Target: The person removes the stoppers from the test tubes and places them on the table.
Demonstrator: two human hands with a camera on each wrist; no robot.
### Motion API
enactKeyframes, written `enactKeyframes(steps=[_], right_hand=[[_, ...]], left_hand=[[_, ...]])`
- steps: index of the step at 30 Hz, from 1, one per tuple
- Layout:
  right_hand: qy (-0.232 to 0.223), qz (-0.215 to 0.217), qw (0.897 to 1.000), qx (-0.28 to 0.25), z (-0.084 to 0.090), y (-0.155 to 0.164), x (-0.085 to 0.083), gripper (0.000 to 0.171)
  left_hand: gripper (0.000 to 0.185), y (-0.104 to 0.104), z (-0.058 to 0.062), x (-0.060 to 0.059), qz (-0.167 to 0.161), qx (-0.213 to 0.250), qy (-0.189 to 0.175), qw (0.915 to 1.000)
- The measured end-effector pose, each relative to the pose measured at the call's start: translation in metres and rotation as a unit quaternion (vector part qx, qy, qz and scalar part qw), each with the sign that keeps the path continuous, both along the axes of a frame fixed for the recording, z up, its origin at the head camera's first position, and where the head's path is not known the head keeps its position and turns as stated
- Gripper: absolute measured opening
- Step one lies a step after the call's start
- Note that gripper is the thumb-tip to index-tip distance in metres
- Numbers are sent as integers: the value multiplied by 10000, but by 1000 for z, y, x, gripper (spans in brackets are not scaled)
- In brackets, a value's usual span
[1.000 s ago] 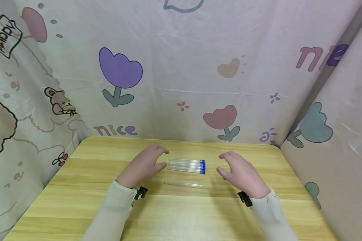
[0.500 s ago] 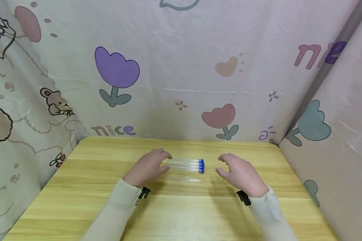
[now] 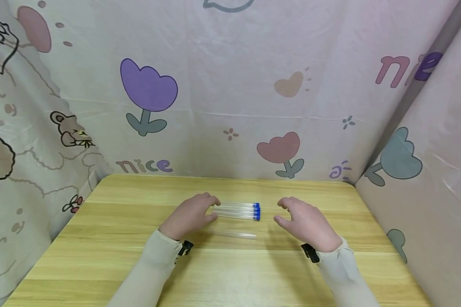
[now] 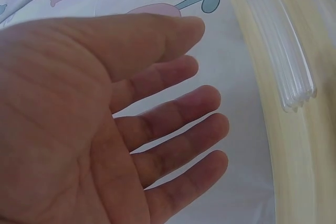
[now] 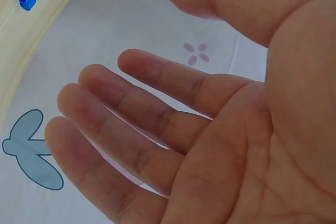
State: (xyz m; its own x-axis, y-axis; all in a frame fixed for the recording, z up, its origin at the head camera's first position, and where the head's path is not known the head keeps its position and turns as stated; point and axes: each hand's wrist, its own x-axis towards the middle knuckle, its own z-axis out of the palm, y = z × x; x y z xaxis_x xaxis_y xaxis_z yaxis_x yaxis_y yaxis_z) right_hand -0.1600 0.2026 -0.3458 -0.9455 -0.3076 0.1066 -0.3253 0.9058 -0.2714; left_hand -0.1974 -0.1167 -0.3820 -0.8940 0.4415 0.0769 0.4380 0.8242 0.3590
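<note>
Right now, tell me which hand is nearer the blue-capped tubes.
Left. The left hand sits at the open ends of the tubes, about touching them; the right hand hovers beyond the blue caps, a clear gap away.

A light wooden table (image 3: 100,264) with rounded far corners fills the near scene. Pale pink printed cloth (image 3: 223,85) hangs behind it and along both sides, showing a purple tulip (image 3: 147,87) far left, a pink tulip (image 3: 279,150), and a bear (image 3: 70,130) at left.
</note>
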Motion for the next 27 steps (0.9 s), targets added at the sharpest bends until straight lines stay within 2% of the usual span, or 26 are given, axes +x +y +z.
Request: enactKeyframes(steps=[7,13,21,27], right_hand=[[-71,35,10000,31,-2,-2,-2,38],[-138,82,9999,30,-3,-3,-1,38],[-177,96,9998,37,-4,-4,-1,39],[-156,143,9998,35,-4,-4,-1,39]], left_hand=[[29,0,-5,-3,-115,104,-91,9998],[25,1,-20,-11,-266,60,-259,9993],[24,5,-36,-19,-196,-61,-165,9997],[19,10,-45,-20,-123,-184,-163,9996]])
